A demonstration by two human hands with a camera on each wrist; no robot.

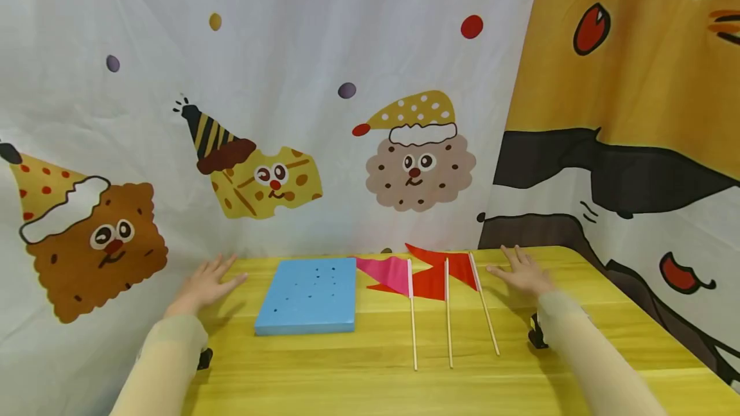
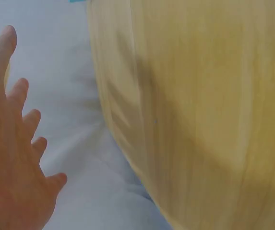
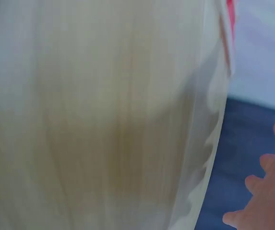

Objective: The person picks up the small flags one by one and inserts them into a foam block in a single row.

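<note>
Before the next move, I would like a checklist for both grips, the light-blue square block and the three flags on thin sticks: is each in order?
1. Left grip, a bare hand, is free: ok, fingers spread, nothing held.
2. Right grip, also bare, is free: ok, nothing held.
3. Light-blue square block lies flat on the yellow wood-grained table: ok.
4. Pink flag, middle red flag and rightmost red flag lie on the table: ok.
5. Flags lie apart: not ok, pink overlaps middle red.
6. Small dark spots on the block are deep holes: cannot tell.
</note>
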